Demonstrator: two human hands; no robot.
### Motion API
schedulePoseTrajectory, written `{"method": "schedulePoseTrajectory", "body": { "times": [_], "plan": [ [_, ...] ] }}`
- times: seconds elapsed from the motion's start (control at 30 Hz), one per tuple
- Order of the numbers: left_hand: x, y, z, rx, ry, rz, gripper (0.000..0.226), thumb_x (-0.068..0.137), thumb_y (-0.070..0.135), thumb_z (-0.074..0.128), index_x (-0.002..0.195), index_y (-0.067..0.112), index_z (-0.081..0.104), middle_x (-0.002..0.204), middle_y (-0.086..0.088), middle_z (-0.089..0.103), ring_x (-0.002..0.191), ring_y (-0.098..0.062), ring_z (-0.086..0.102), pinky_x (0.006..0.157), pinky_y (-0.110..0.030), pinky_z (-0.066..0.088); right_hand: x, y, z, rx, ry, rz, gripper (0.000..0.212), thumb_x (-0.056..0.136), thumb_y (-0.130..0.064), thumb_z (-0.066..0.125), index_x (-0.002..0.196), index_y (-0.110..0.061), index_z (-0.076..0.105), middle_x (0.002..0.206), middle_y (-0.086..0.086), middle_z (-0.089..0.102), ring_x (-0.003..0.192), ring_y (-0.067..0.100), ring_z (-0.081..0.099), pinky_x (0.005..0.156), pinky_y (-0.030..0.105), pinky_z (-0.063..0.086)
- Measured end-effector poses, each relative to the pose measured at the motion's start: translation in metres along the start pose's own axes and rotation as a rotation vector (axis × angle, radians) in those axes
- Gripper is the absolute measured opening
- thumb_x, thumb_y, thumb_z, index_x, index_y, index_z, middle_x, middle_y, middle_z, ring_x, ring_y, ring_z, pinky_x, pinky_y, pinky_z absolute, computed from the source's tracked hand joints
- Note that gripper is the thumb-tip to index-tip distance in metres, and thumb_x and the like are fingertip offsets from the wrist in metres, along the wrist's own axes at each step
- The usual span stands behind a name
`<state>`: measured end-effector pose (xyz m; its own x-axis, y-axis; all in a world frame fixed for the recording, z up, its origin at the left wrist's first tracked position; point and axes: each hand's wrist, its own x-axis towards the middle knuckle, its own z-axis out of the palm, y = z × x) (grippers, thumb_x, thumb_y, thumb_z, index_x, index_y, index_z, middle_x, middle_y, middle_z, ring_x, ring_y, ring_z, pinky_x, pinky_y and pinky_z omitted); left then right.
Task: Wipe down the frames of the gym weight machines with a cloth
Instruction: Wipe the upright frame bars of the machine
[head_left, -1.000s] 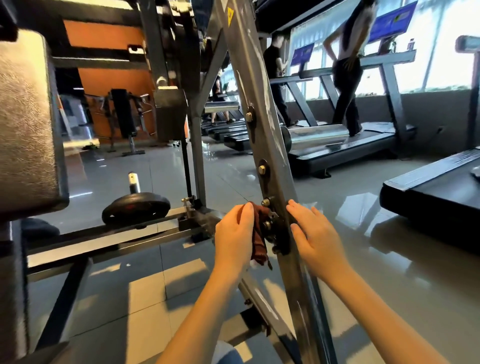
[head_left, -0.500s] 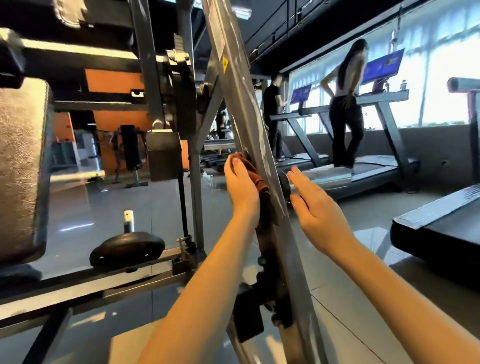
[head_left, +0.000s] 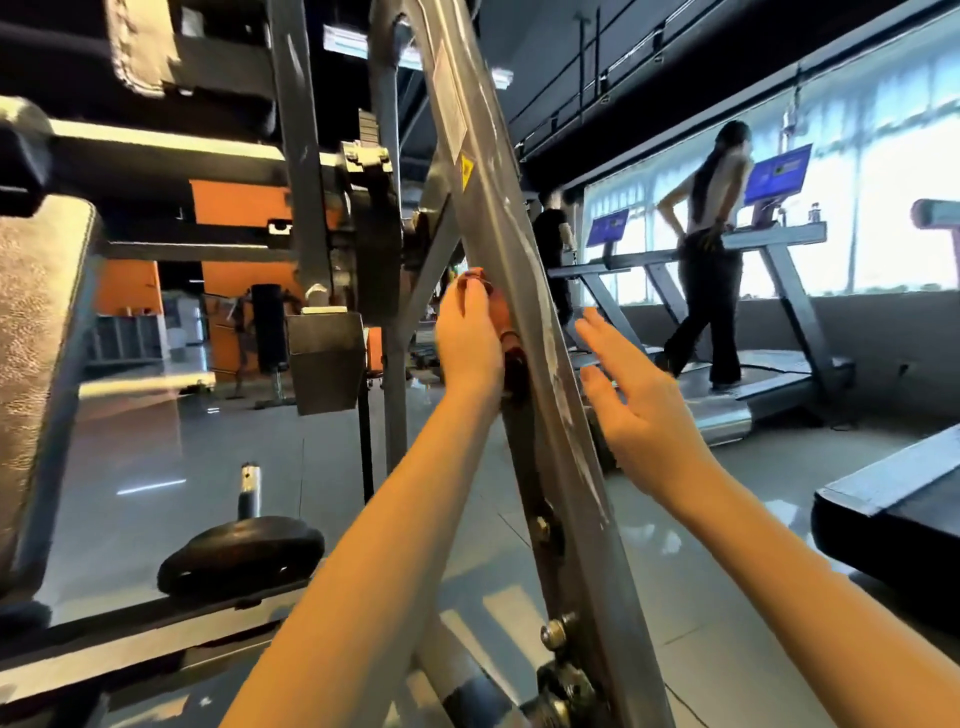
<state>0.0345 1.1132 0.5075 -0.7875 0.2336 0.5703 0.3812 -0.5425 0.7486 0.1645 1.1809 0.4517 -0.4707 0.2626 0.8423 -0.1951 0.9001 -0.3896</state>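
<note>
- cloth (head_left: 501, 312) mostly hidden behind the left grip (head_left: 467, 338); only reddish edges show.
- slanted frame beam (head_left: 519, 249) runs off top and bottom edges.
- its yellow sticker (head_left: 467, 171) is too small to read.
- near treadmill (head_left: 893, 499) cut by the right edge.

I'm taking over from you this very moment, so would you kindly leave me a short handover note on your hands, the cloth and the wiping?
Left hand: holds the cloth against the left edge of the slanted frame bar, about halfway up.
Right hand: open, holding nothing, close beside the bar's right side.
Done: in the last second the cloth has come up from the bolts low on the bar.
Left: the bar above the cloth, past the yellow sticker, then probably the rest of the frame.
</note>
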Motion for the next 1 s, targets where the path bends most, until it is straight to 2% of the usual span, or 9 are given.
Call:
{"method": "schedulePoseTrajectory", "body": {
  "times": [0.07,0.23,0.3,0.4,0.5,0.67,0.73,0.87,1.0],
  "plan": [
    [-0.019,-0.005,0.003,0.009,-0.117,0.058,0.023,0.104,0.03,0.037,0.111,0.042,0.055,0.106,0.007,0.064,0.099,-0.011,0.062,0.091,-0.035,0.052,0.004,-0.002,0.014,0.016,-0.01,-0.023,0.052,0.094,-0.029,0.036,0.145,-0.028,0.029,0.147,-0.019,0.024,0.134,-0.015,0.018,0.107,0.002,0.016],
    [-0.033,-0.027,-0.018,-0.065,-0.366,0.146,0.03,0.105,0.022,0.034,0.118,0.045,0.049,0.116,0.0,0.065,0.104,-0.016,0.064,0.09,-0.031,0.054,-0.003,0.007,0.042,0.014,0.075,-0.015,0.055,0.097,-0.027,0.034,0.151,-0.018,0.026,0.155,-0.012,0.021,0.139,-0.014,0.014,0.111,0.006,0.014],
    [-0.022,-0.024,-0.013,-0.026,-0.356,0.215,0.029,0.104,0.019,0.033,0.113,0.04,0.051,0.114,-0.004,0.063,0.102,-0.02,0.063,0.091,-0.037,0.053,-0.001,0.009,0.042,0.009,0.098,-0.02,0.055,0.097,-0.028,0.034,0.151,-0.019,0.028,0.157,-0.008,0.025,0.141,-0.008,0.019,0.113,0.01,0.019],
    [0.024,-0.011,-0.002,0.019,-0.27,0.178,0.024,0.105,0.016,0.03,0.12,0.02,0.049,0.093,-0.004,0.058,0.08,-0.014,0.059,0.076,-0.029,0.054,-0.001,0.009,0.044,0.013,0.09,-0.019,0.056,0.097,-0.03,0.034,0.152,-0.019,0.029,0.156,-0.005,0.032,0.142,0.003,0.027,0.116,0.03,0.03],
    [0.048,-0.004,0.002,0.034,-0.262,0.119,0.033,0.106,0.019,0.03,0.136,0.019,0.041,0.105,-0.003,0.06,0.089,-0.011,0.06,0.084,-0.03,0.055,-0.002,0.009,0.045,-0.004,0.11,-0.007,0.062,0.095,-0.042,0.032,0.153,-0.022,0.024,0.153,-0.006,0.036,0.139,0.008,0.036,0.112,0.034,0.036],
    [-0.018,-0.027,-0.016,-0.029,-0.409,0.251,0.038,0.105,0.019,0.033,0.117,0.052,0.044,0.116,-0.001,0.06,0.104,-0.013,0.061,0.09,-0.028,0.052,-0.003,0.008,0.043,-0.01,0.122,0.0,0.059,0.095,-0.037,0.037,0.152,-0.027,0.021,0.15,-0.018,0.032,0.138,0.002,0.034,0.105,0.005,0.027],
    [-0.009,-0.022,-0.017,0.002,-0.42,0.271,0.035,0.105,0.018,0.032,0.114,0.05,0.044,0.112,0.001,0.06,0.1,-0.006,0.062,0.086,-0.023,0.052,-0.002,0.008,0.043,-0.025,0.115,0.009,0.061,0.095,-0.035,0.037,0.153,-0.024,0.022,0.152,-0.013,0.033,0.139,0.003,0.034,0.105,0.007,0.027],
    [0.048,0.006,-0.004,0.106,-0.343,0.133,0.029,0.106,0.019,0.03,0.132,0.026,0.042,0.086,0.002,0.055,0.068,-0.002,0.057,0.054,-0.01,0.048,-0.001,0.004,0.039,-0.035,0.09,0.002,0.06,0.094,-0.034,0.038,0.152,-0.024,0.025,0.151,-0.013,0.034,0.138,-0.003,0.03,0.11,0.012,0.026],
    [0.03,-0.009,-0.01,0.04,-0.397,0.187,0.029,0.106,0.022,0.034,0.132,0.03,0.045,0.105,-0.011,0.058,0.081,-0.014,0.062,0.065,-0.015,0.054,0.022,-0.01,0.026,-0.038,0.122,-0.066,0.053,0.094,-0.029,0.043,0.146,-0.02,0.037,0.133,-0.013,0.048,0.122,-0.012,0.042,0.099,0.003,0.032]
  ]
}}
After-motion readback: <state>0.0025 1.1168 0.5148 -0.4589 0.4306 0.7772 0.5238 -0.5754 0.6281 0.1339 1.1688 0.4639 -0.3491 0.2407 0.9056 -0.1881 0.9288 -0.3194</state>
